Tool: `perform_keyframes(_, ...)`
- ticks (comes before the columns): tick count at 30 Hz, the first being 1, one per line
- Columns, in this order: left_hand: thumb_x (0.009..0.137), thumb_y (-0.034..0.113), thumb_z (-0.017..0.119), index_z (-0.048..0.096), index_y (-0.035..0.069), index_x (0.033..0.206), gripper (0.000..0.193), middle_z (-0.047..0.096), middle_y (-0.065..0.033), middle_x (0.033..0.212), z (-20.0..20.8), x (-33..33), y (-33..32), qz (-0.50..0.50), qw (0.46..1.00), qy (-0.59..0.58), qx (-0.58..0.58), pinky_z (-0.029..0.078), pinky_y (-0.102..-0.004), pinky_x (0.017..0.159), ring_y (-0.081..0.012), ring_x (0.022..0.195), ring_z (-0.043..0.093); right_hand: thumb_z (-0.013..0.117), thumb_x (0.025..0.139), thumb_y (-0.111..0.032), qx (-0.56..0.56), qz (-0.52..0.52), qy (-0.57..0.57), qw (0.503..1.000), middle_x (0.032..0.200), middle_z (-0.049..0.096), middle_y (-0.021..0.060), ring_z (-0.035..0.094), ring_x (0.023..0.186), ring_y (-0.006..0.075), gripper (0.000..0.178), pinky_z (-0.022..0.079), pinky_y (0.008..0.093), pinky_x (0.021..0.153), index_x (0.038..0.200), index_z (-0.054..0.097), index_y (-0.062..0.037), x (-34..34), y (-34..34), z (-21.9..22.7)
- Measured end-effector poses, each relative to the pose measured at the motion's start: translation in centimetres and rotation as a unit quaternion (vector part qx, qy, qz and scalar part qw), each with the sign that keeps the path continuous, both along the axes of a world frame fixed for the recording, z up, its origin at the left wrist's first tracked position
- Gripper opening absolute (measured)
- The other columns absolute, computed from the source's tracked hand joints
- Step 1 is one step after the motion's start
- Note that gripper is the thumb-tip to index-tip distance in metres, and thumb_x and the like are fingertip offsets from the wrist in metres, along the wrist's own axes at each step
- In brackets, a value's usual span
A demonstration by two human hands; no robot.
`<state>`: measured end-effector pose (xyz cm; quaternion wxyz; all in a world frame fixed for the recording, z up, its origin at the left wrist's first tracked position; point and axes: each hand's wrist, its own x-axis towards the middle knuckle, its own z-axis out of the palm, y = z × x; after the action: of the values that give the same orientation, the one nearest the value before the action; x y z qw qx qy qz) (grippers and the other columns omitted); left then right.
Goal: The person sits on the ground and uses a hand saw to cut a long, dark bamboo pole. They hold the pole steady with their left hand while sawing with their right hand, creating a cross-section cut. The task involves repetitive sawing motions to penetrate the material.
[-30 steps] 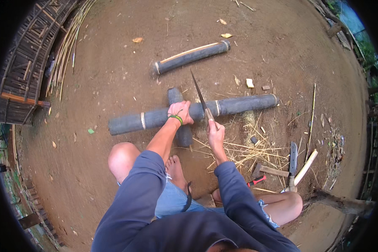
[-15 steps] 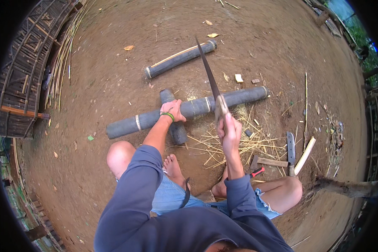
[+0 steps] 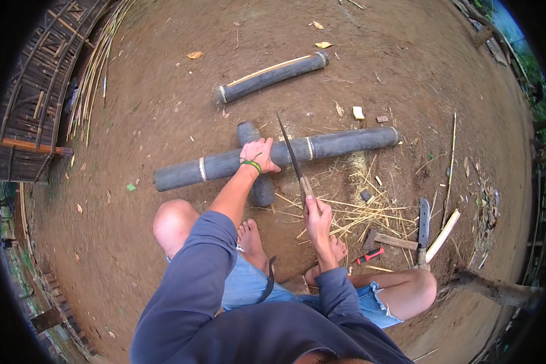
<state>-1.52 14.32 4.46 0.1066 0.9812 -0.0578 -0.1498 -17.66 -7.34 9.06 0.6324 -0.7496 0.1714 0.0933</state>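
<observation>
Left hand (image 3: 261, 151) presses the long bamboo pole (image 3: 273, 156); right hand (image 3: 317, 212) grips the machete (image 3: 292, 156).

Soft, even daylight fell across the bare earth yard, with no hard sun patches and no glare; shadows were faint and short, lying close under the long dark bamboo pole (image 3: 279, 156) and the crouching person's knees. The fisheye lens bent the scene into a circle framed by black corners, curving the woven bamboo fence (image 3: 39, 103) at the left rim and squeezing detail along the right edge, where a sliver of brighter bluish light showed at the upper right. The centre was sharp: the knife blade (image 3: 289, 148) and the scattered straw-coloured splinters (image 3: 358, 206) read clearly. Toward the rim, detail softened and smeared, and colours dulled.
</observation>
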Motion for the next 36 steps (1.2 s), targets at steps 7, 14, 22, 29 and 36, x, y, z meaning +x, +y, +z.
perform_keyframes(7, 0.058, 0.050, 0.092, 0.064, 0.011, 0.123, 0.081, 0.070, -0.0134, 0.121, 0.8, 0.2, 0.0, 0.007, 0.999, 0.042, -0.005, 0.056, -0.0447, 0.097, -0.0335, 0.111, 0.070, 0.056, 0.106, -0.031, -0.121, 0.035, -0.006, 0.992, 0.056, 0.045, -0.0029, 0.039, 0.050, 0.0075, 0.048, 0.028, 0.0293, 0.048, 0.065, 0.053, -0.0059, -6.2, -3.5, 1.6)
perform_keyframes(14, 0.055, 0.049, 0.090, 0.065, 0.010, 0.118, 0.078, 0.071, -0.0134, 0.115, -0.2, 0.6, -0.7, -0.001, 1.000, 0.000, -0.026, 0.058, -0.0473, 0.090, -0.0360, 0.105, 0.070, 0.059, 0.104, -0.032, -0.006, 0.005, -0.048, 0.999, 0.059, 0.041, 0.0018, 0.039, 0.060, 0.0096, 0.043, 0.032, 0.0375, 0.053, 0.079, 0.060, 0.0033, 3.2, 0.7, -3.0)
perform_keyframes(22, 0.056, 0.046, 0.092, 0.066, 0.011, 0.114, 0.073, 0.072, -0.0139, 0.115, 0.5, 0.1, 0.9, 0.008, 0.999, 0.029, -0.015, 0.057, -0.0449, 0.092, -0.0344, 0.106, 0.071, 0.061, 0.103, -0.032, -0.067, 0.017, 0.018, 0.997, 0.056, 0.047, -0.0012, 0.042, 0.054, 0.0092, 0.044, 0.034, 0.0353, 0.051, 0.075, 0.061, 0.0014, -4.5, -0.9, 2.7)
perform_keyframes(29, 0.055, 0.047, 0.092, 0.065, 0.010, 0.117, 0.077, 0.071, -0.0138, 0.116, 0.1, 1.4, -1.1, -0.010, 0.999, -0.003, -0.033, 0.057, -0.0463, 0.091, -0.0356, 0.105, 0.070, 0.060, 0.104, -0.032, -0.091, -0.032, -0.068, 0.993, 0.057, 0.044, 0.0039, 0.040, 0.058, 0.0136, 0.048, 0.034, 0.0404, 0.053, 0.073, 0.057, 0.0046, 8.3, 4.1, -2.7)
perform_keyframes(36, 0.054, 0.048, 0.091, 0.066, 0.011, 0.118, 0.078, 0.072, -0.0137, 0.116, 0.2, 0.4, 1.1, 0.001, 0.998, 0.059, -0.017, 0.057, -0.0461, 0.092, -0.0361, 0.107, 0.070, 0.059, 0.104, -0.032, -0.070, 0.008, 0.010, 0.997, 0.057, 0.048, 0.0016, 0.039, 0.055, 0.0106, 0.045, 0.032, 0.0349, 0.050, 0.076, 0.060, 0.0031, -3.6, 0.6, 3.2)
